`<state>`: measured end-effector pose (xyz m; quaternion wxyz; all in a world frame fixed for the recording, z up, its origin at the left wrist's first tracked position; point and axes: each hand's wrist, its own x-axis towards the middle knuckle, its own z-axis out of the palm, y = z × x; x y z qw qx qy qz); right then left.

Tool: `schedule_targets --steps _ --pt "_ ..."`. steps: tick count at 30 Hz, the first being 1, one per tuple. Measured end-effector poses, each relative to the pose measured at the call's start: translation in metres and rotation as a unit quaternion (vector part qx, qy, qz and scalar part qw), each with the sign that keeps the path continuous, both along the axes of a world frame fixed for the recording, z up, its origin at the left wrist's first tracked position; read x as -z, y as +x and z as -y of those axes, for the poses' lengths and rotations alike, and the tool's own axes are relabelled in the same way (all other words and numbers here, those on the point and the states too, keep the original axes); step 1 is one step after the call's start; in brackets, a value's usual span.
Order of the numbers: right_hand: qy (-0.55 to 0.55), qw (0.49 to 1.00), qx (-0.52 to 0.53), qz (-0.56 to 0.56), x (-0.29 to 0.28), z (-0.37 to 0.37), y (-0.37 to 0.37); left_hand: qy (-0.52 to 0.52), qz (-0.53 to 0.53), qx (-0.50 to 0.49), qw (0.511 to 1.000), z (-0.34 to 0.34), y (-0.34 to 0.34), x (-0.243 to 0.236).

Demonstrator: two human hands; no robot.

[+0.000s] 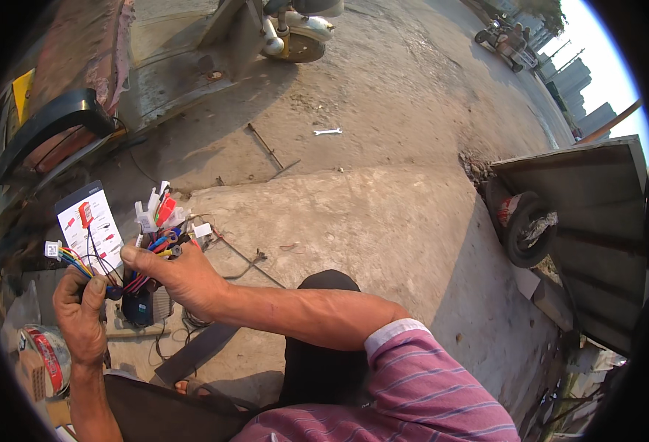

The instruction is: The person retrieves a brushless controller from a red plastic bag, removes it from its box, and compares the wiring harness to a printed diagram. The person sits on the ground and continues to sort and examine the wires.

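Observation:
My left hand (82, 309) is closed, thumb and fingers pinching thin coloured wires (79, 262) that end in a white plug connector (54, 251). Beside it, my right hand (184, 274) grips a thick wiring harness (164, 241) with ring terminals and several white and red connectors (166, 209) sticking up. Behind the wires stands a white printed sheet (92, 225) with small pictures in red and black; what supports it is hidden. Just below my hands sits a dark finned box (147, 306), partly covered by the wires and fingers.
An open-end wrench (328, 132) and a T-shaped metal rod (267, 147) lie on the concrete. A scooter wheel (302, 46) is at the top, a black curved fender (53, 132) at the left. To the right, a tyre (528, 230) leans by a metal panel (586, 243).

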<state>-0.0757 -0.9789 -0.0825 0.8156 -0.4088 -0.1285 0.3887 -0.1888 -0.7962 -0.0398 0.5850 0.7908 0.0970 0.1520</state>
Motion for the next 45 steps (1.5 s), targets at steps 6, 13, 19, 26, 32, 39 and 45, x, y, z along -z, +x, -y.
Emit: schedule_targets --steps 6,13,19,26,32,39,45 --pt "-0.073 0.967 0.026 0.241 -0.011 0.007 -0.011 -0.013 0.04 -0.001 0.999 0.004 -0.002 -0.001" --pt "-0.133 0.846 0.087 0.508 -0.004 0.009 -0.007 0.012 0.025 -0.001 1.0 0.004 -0.011 -0.007" --pt "-0.048 0.801 0.105 0.587 0.006 0.004 -0.001 -0.071 0.075 -0.01 0.995 0.007 -0.014 -0.009" --pt "0.074 0.873 -0.05 0.48 0.003 0.004 0.01 -0.168 0.074 -0.003 0.983 0.005 -0.016 -0.018" --pt "0.013 0.935 -0.116 0.336 -0.006 0.008 -0.008 -0.076 0.066 -0.018 0.995 0.006 -0.008 -0.018" --pt "-0.044 0.975 -0.094 0.195 -0.016 0.011 0.012 -0.026 0.093 -0.052 0.994 -0.01 0.002 -0.017" --pt "-0.02 0.981 -0.112 0.159 -0.019 0.016 0.019 -0.016 -0.022 0.045 0.999 -0.014 -0.001 -0.023"
